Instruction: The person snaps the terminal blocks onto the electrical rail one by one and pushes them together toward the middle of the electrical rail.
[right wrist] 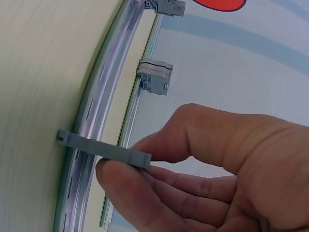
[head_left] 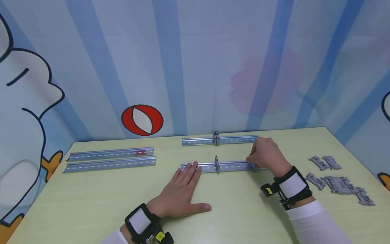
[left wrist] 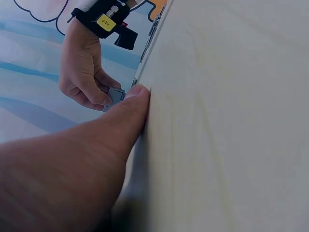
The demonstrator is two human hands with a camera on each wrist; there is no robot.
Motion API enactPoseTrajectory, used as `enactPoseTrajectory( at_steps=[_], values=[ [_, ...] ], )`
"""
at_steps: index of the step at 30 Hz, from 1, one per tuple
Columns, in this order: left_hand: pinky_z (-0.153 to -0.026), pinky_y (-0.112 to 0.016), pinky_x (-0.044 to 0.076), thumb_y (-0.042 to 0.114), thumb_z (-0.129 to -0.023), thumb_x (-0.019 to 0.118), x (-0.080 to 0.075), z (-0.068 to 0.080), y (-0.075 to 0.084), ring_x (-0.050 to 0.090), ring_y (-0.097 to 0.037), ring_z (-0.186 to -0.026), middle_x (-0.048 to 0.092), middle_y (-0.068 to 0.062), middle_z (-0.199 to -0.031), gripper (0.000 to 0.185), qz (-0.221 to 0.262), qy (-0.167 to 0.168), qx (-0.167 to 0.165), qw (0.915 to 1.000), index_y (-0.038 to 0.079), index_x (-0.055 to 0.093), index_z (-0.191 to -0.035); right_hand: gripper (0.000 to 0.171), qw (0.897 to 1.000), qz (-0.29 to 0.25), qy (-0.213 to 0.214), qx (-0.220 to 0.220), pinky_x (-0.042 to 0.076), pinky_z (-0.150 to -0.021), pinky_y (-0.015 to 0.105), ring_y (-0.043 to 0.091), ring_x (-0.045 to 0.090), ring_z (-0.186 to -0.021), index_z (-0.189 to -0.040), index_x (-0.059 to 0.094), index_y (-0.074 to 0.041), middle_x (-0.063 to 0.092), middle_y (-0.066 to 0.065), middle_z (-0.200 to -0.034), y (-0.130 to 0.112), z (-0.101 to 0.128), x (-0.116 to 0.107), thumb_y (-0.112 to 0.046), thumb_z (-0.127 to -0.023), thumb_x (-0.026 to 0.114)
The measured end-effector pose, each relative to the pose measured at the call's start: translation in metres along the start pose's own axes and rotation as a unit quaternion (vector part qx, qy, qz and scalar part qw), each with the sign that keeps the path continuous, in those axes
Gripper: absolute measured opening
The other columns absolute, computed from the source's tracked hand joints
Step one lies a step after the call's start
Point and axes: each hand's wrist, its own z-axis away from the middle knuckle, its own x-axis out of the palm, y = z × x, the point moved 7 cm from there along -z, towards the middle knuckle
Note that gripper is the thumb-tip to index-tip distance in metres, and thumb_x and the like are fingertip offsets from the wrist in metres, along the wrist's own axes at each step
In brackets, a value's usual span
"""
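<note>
Head view: you are flattening your left hand point(head_left: 179, 193), fingers straight, against the near rail point(head_left: 231, 166), while your right hand point(head_left: 266, 152) is pinching a grey clip point(right wrist: 104, 151) at the rail's right end; the clip looks light, stiff plastic, best gripped by its flat sides.

Left hand point(head_left: 182, 193) lies flat, palm down, fingers straight and together pointing forward, thumb splayed out to the side. Right hand point(head_left: 265, 153) is further forward, knuckles up, fingers curled in a pinch between thumb and forefinger. Both wrists strapped with black bands, white sleeves behind them
</note>
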Motion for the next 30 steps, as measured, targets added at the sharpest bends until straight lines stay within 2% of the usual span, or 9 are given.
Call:
enactPoseTrajectory(
  at_steps=[5,13,19,22,30],
  values=[
    [-0.12,-0.051,0.005,0.085,-0.08,0.037,-0.003,0.001,0.002,-0.004,-0.023,-0.151,-0.005,-0.006,-0.165,0.111,-0.008,-0.006,-0.002,0.9999,0.014,0.004,-0.158,0.036,1.0,0.0,0.0,-0.006,0.03,-0.042,0.023,0.012,0.042,-0.038,-0.045,0.056,-0.008,0.046,-0.004,-0.039,-0.005,0.001,0.002,-0.009,-0.079,0.069],
    [-0.12,-0.05,0.004,0.086,-0.08,0.037,-0.002,0.001,0.002,-0.004,-0.022,-0.151,-0.006,-0.005,-0.165,0.111,-0.015,-0.009,-0.006,0.9998,0.014,0.003,-0.158,0.027,1.0,0.002,0.0,-0.016,0.035,-0.044,0.024,0.013,0.048,-0.043,-0.053,0.065,-0.007,0.051,-0.004,-0.043,-0.011,-0.002,0.006,-0.011,-0.08,0.07],
    [-0.12,-0.05,0.004,0.087,-0.079,0.036,-0.002,0.001,0.002,-0.005,-0.023,-0.151,-0.006,-0.005,-0.165,0.112,-0.015,-0.01,-0.01,0.9998,0.014,0.003,-0.158,0.032,0.999,-0.028,0.003,-0.044,0.026,-0.043,0.023,0.011,0.04,-0.039,-0.047,0.055,-0.011,0.045,-0.006,-0.04,-0.015,-0.004,0.012,-0.008,-0.078,0.065],
    [-0.12,-0.049,0.003,0.087,-0.079,0.035,-0.002,0.001,0.001,-0.006,-0.021,-0.151,-0.007,-0.004,-0.165,0.112,-0.017,-0.011,-0.012,0.9997,0.015,0.002,-0.158,0.031,0.998,-0.047,0.002,-0.052,0.025,-0.044,0.023,0.011,0.041,-0.039,-0.047,0.055,-0.011,0.045,-0.006,-0.041,-0.016,-0.005,0.014,-0.007,-0.077,0.064],
    [-0.12,-0.049,0.004,0.088,-0.078,0.034,-0.001,0.001,0.0,-0.007,-0.021,-0.151,-0.007,-0.004,-0.165,0.113,-0.017,-0.009,-0.011,0.9998,0.016,0.002,-0.158,0.017,0.994,-0.102,-0.015,-0.037,0.04,-0.05,0.027,0.016,0.061,-0.05,-0.063,0.071,-0.005,0.063,-0.001,-0.053,-0.016,-0.007,0.021,-0.008,-0.08,0.066]
  ],
)
